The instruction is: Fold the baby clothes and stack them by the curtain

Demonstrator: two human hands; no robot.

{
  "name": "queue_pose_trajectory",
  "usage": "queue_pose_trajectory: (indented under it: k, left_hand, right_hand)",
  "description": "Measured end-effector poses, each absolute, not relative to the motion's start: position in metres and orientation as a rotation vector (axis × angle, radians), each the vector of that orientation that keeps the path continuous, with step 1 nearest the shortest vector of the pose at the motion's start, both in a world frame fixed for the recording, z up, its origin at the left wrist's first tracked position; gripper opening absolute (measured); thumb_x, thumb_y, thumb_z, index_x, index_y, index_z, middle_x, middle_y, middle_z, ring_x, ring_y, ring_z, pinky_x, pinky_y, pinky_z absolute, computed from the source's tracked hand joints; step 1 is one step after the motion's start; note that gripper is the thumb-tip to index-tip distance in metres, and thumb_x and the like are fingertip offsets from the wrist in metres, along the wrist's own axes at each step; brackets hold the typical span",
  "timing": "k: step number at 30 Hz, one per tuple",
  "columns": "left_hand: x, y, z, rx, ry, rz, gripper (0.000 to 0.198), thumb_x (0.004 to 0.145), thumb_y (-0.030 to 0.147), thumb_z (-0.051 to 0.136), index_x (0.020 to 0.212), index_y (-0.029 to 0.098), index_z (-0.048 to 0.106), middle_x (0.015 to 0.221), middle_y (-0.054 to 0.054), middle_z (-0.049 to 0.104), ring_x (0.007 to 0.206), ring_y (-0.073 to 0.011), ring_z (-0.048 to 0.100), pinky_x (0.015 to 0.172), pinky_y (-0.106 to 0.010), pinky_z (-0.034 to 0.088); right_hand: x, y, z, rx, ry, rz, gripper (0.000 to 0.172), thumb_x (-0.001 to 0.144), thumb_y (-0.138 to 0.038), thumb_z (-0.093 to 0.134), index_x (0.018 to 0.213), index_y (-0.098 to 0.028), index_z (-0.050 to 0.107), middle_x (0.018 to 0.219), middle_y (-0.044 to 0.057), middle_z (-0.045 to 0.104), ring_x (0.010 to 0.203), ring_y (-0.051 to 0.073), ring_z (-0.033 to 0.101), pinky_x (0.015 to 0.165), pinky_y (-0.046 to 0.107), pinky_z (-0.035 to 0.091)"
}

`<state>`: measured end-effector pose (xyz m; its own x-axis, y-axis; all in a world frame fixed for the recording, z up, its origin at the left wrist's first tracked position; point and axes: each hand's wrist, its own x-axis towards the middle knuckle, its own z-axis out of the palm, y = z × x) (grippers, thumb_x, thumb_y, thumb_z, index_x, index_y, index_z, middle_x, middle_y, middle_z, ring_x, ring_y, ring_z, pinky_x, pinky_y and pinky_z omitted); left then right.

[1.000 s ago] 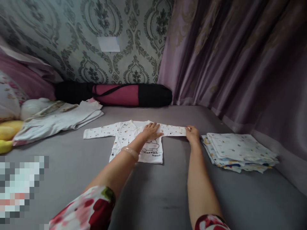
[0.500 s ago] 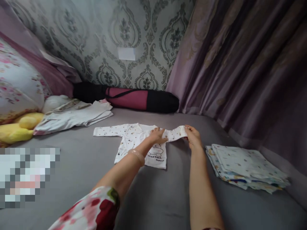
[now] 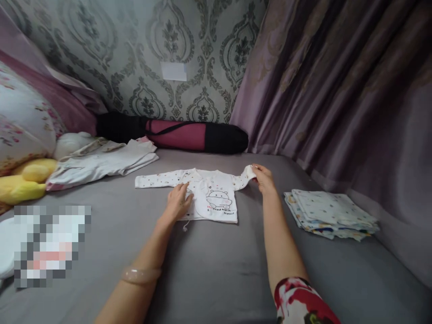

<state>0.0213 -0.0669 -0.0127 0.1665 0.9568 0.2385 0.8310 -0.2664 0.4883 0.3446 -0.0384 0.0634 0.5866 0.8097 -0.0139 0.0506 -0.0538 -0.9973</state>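
A small white baby shirt (image 3: 219, 184) with a printed animal and lettering lies spread on the grey bed sheet (image 3: 216, 261). Its left sleeve stretches out flat on the sheet. My right hand (image 3: 265, 179) pinches the cuff of the other sleeve, which is lifted and bent. On the shirt's left front rests my left hand (image 3: 178, 201), fingers apart and touching the fabric. A thin tie hangs out below the hem near this hand.
Folded patterned cloths (image 3: 332, 213) are stacked at the right. Light garments (image 3: 108, 157) and a yellow plush toy (image 3: 29, 177) lie at the left. A black and maroon long bag (image 3: 178, 134) sits along the wall. A pixelated patch covers something at lower left.
My left hand has moved left from the right sleeve's base to the shirt's left front, uncovering the print. My right hand still holds the cuff, now bent closer to the shirt.
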Motion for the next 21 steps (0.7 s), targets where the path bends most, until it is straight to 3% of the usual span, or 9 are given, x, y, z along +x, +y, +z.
queue_pose_trajectory:
  k: [8, 13, 17, 21]
  left_hand:
    - [0.024, -0.061, -0.008, 2.114, 1.698, 0.792, 0.042, 0.09, 0.029, 0.047, 0.131, 0.02, 0.052, 0.133, -0.011, 0.056, 0.127, -0.0239, 0.048, 0.107, -0.041, 0.037]
    - [0.017, -0.06, -0.007, 2.085, 1.707, 0.813, 0.039, 0.091, 0.031, 0.045, 0.127, 0.019, 0.054, 0.13, -0.011, 0.058, 0.125, -0.0242, 0.05, 0.106, -0.041, 0.038]
    - [0.016, -0.057, -0.007, 2.066, 1.736, 0.793, 0.039, 0.091, 0.031, 0.045, 0.126, 0.018, 0.054, 0.13, -0.013, 0.058, 0.125, -0.0253, 0.05, 0.106, -0.042, 0.038]
    - [0.016, -0.055, -0.009, 2.092, 1.75, 0.772, 0.037, 0.09, 0.031, 0.045, 0.124, 0.019, 0.055, 0.13, -0.012, 0.058, 0.124, -0.0253, 0.05, 0.105, -0.042, 0.038]
  right_hand:
    - [0.295, -0.016, 0.089, -1.564, -0.967, 0.733, 0.029, 0.078, -0.022, 0.057, 0.103, -0.012, 0.066, 0.078, 0.002, 0.069, 0.056, 0.009, 0.056, 0.047, 0.017, 0.039]
    - [0.259, 0.003, 0.075, -1.637, -1.215, 0.623, 0.029, 0.081, -0.022, 0.054, 0.105, -0.012, 0.066, 0.089, 0.006, 0.071, 0.076, 0.014, 0.064, 0.069, 0.024, 0.05]
    - [0.229, 0.009, 0.056, -1.838, -1.469, 0.472, 0.03, 0.084, -0.021, 0.052, 0.11, -0.014, 0.066, 0.102, 0.009, 0.071, 0.094, 0.018, 0.065, 0.084, 0.027, 0.048]
    - [0.205, 0.005, 0.044, -2.027, -1.62, 0.445, 0.032, 0.089, -0.024, 0.048, 0.118, -0.019, 0.063, 0.114, 0.009, 0.068, 0.105, 0.021, 0.062, 0.088, 0.029, 0.046]
